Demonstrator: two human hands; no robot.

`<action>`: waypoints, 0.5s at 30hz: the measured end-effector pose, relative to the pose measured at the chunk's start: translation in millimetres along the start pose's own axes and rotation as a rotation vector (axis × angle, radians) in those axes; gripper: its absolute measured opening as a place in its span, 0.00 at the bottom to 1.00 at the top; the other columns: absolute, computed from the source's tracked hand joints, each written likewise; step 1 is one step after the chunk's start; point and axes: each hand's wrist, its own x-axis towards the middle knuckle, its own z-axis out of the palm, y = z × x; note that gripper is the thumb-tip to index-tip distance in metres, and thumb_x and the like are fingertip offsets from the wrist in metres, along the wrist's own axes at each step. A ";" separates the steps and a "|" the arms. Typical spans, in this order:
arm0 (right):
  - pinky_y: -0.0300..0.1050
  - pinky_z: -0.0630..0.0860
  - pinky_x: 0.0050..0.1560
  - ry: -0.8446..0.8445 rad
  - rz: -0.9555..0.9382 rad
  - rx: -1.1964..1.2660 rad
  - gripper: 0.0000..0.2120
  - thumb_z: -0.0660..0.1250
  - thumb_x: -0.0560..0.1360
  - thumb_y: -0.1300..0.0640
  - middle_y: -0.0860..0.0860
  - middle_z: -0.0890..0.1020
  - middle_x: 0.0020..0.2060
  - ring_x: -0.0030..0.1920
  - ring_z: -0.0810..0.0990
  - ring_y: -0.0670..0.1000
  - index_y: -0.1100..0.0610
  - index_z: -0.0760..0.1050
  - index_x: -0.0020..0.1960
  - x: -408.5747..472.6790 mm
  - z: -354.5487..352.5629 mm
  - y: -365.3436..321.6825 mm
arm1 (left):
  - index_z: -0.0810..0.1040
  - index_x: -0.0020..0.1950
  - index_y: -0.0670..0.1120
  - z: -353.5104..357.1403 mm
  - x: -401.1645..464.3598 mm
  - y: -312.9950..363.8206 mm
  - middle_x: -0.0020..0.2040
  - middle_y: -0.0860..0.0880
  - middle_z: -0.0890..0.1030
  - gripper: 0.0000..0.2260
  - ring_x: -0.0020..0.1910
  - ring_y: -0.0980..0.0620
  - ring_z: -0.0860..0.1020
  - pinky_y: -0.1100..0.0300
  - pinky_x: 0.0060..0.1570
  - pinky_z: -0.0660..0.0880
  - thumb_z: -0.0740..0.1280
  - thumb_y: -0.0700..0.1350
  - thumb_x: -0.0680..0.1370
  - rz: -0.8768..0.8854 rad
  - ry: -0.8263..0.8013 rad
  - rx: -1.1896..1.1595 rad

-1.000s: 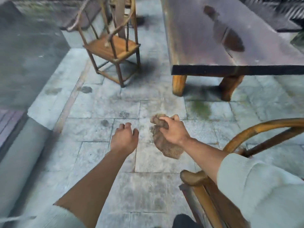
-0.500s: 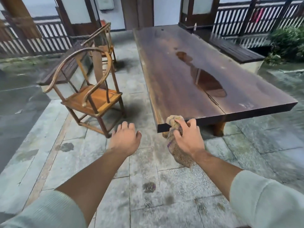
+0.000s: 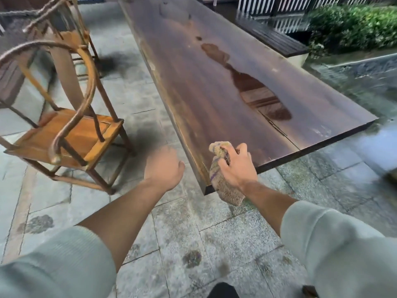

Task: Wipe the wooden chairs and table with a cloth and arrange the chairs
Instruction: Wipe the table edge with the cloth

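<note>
Long dark wooden table, running away from the near corner toward the far railing, with a puddle along the middle of the top, nearer the right edge. Round-backed wooden chair well left of the table's left edge, a second chair behind it, blurred. Right hand over the near corner, clenched round a bunched tan cloth. Upper end of the cloth sticking out above the knuckles, bulk hanging below the palm and past the table's near edge, touching or just beside the corner; hard to tell which. Left hand off the left edge, holding nothing, fingers loosely curled. Likely trouble: bunched like this, too little cloth on the wood, so water pushed about or over the edge onto the paving instead of soaked up.
</note>
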 end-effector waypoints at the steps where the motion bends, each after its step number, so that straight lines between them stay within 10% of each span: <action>1: 0.58 0.75 0.61 -0.004 0.014 0.009 0.19 0.55 0.75 0.43 0.49 0.62 0.55 0.57 0.67 0.57 0.40 0.66 0.66 11.7 9.4 -0.2 | 0.70 0.66 0.44 8.4 17.4 -1.6 0.64 0.42 0.71 0.20 0.63 0.42 0.70 0.45 0.62 0.67 0.53 0.55 0.82 0.032 -0.023 0.006; 15: 0.56 0.72 0.57 0.055 0.113 -0.171 0.23 0.56 0.77 0.41 0.53 0.72 0.59 0.54 0.68 0.58 0.46 0.75 0.68 219.0 138.5 71.4 | 0.66 0.74 0.43 128.9 269.6 23.7 0.73 0.39 0.66 0.25 0.73 0.40 0.63 0.43 0.73 0.57 0.54 0.56 0.82 0.203 -0.087 0.135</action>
